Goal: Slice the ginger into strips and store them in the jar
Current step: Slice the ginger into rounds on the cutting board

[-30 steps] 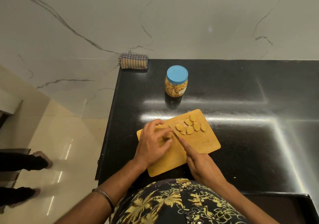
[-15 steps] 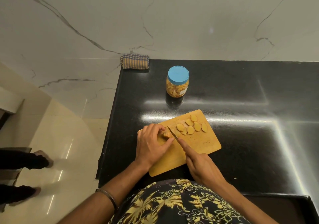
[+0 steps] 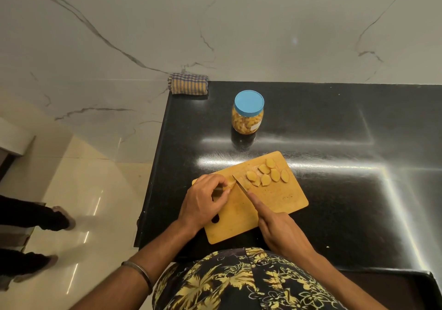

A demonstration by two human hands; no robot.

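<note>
Left hand (image 3: 203, 202) sits curled over the left part of the cutting board (image 3: 275, 199), fingertips bent down and pinching the ginger piece (image 3: 230, 184), which peeks out just right of the knuckles. Only a small end of that piece shows, so its long axis cannot be told. Right hand (image 3: 279, 232) comes in from the lower right, wrapped round the handle of the knife (image 3: 240, 186), index finger stretched out along the spine. The blade runs on a diagonal, tip pointing toward the upper left of the frame, its edge right against the exposed end of the ginger piece.

Just right of the blade, in the upper half of the board, lie the ginger slices (image 3: 266, 174), flat oval rounds in a loose cluster, some overlapping, the row trailing up toward the board's upper right corner. The board itself is set at a slant, its long axis running from lower left to upper right, on the black countertop (image 3: 334, 123).

Above the board, well apart from it, the jar (image 3: 247, 113) stands upright with its blue lid on and yellowish pieces inside. Further up and left, at the counter's corner against the marble wall, a folded checked cloth (image 3: 188, 83). At the far left edge of the frame, another person's feet (image 3: 62, 216) on the pale floor.
</note>
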